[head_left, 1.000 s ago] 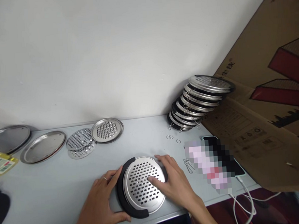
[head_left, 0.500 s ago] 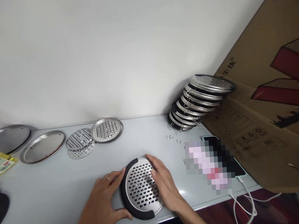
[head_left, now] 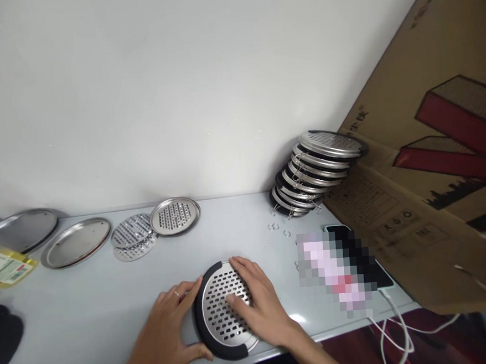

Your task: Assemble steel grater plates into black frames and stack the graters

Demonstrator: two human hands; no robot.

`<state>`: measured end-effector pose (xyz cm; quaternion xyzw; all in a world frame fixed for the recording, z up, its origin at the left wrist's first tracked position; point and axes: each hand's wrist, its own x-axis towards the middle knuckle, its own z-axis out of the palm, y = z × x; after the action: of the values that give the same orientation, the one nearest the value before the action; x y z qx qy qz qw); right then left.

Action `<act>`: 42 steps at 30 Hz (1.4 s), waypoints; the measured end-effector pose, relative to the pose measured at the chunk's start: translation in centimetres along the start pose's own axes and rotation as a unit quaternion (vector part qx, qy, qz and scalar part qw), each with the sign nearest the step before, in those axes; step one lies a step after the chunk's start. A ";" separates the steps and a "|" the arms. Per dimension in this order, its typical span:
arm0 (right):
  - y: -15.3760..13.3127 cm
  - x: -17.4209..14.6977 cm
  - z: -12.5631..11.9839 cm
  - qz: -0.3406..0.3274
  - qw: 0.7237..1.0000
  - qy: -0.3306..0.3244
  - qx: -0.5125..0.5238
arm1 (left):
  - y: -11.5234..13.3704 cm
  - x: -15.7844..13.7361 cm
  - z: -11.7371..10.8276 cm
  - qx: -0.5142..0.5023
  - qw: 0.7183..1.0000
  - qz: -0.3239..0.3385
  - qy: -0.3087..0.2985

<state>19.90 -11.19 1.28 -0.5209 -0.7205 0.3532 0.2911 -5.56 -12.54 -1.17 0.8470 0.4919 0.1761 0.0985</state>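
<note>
A round metal grater (head_left: 224, 302) with slotted holes and a black edge strip around its left side lies near the table's front edge. My left hand (head_left: 165, 326) grips the black strip, thumb at the lower edge and fingers at the upper left. Across the right side of the disc rests my right hand (head_left: 262, 308), its thumb on the perforated face and its fingers along the upper right rim. The rim under my right palm is hidden.
Behind on the right, a leaning stack of similar graters (head_left: 317, 168) stands against a cardboard box (head_left: 395, 221). Small metal rings (head_left: 273, 227) lie before it, near a phone (head_left: 356, 257) with a white cable. Loose perforated discs (head_left: 134, 234) and metal plates (head_left: 78, 240) line the back left.
My right thumb has moved left, further onto the perforated face, and my right fingers have shifted slightly left on the rim. My left hand keeps its hold. The camera view has shifted slightly.
</note>
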 end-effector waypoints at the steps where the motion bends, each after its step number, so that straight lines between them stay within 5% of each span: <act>1: -0.1 -0.1 -0.2 0.001 1.000 -0.008 -0.010 | 0.1 -0.1 -0.1 -0.001 1.000 -0.002 -0.003; 13: 0.6 -4.0 -3.0 -0.014 0.996 -0.039 -0.074 | 2.7 -1.5 -0.4 0.025 0.999 0.036 -0.019; 20: 1.9 -6.4 -2.8 -0.044 0.994 -0.100 -0.009 | 2.6 -2.1 -0.4 -0.010 0.995 0.074 0.059; 24: 1.8 -5.8 -3.0 -0.057 0.996 -0.032 0.057 | 2.7 -1.5 -0.9 -0.146 0.986 0.011 0.081; 29: 0.4 -4.2 -2.7 -0.040 0.982 0.067 0.174 | 3.0 -1.2 -0.2 -0.374 0.919 -0.096 0.074; 35: 0.0 -3.6 -2.0 -0.059 0.957 0.130 0.251 | 1.1 -3.6 2.6 -0.390 0.884 -0.232 0.115; 42: -1.7 -3.9 -3.1 -0.113 0.968 0.106 0.198 | 2.4 -1.1 -0.3 -0.427 0.886 -0.172 0.056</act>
<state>22.54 -14.62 4.23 -0.4030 -0.6552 0.3962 0.5013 -4.26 -14.71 -0.32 0.6137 0.5117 0.3969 0.4516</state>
